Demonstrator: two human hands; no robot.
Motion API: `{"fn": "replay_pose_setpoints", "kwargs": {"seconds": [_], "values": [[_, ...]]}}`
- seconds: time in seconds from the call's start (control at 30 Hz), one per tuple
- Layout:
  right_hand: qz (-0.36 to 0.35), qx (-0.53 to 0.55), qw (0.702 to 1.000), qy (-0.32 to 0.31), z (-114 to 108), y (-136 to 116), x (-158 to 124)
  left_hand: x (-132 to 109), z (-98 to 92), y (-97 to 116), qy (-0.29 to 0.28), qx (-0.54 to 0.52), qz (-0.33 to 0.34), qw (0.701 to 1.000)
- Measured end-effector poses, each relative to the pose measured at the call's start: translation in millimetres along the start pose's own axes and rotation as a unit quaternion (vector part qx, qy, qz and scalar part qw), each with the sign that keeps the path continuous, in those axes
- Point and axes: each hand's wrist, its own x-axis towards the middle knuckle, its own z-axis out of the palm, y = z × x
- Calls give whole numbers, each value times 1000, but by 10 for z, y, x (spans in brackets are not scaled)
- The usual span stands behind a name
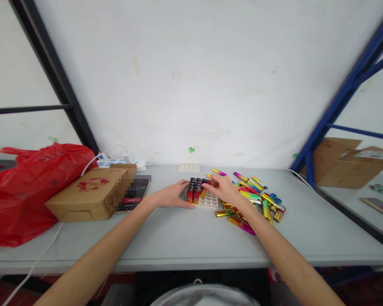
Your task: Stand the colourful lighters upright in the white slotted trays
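A white tray with rows of round-cornered pockets (211, 202) lies on the table in front of me. Its left part carries several upright lighters (196, 193), with black tops and red-to-yellow shiny bodies. My left hand (175, 194) curves around the tray's left side, thumb at the near edge and fingers toward the far end, holding it. Between the thumb and fingers of my right hand (221, 187) is another lighter (204, 191), tilted over the pockets beside the filled rows. The fingers partly cover its top.
Shiny multicoloured lighters or wrappers (249, 196) lie in a loose pile to the right. A second white tray (189, 168) is near the wall. At left are a cardboard box (83, 193), a phone box (135, 193), a red plastic bag (35, 191) and a power strip (140, 163).
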Motion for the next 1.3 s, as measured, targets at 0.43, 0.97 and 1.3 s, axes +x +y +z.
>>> {"fn": "replay_pose_setpoints", "kwargs": {"seconds": [0.43, 0.97, 1.3], "values": [[-23, -46, 997, -50, -52, 110, 7, -4, 17, -55, 9, -8, 10, 1000], [-41, -163, 986, -10, -66, 451, -13, 1, -1, -24, 1, 5, 6, 1000], [9, -243, 965, -98, 34, 531, 28, -7, -11, -1, -1, 6, 1, 1000]]}}
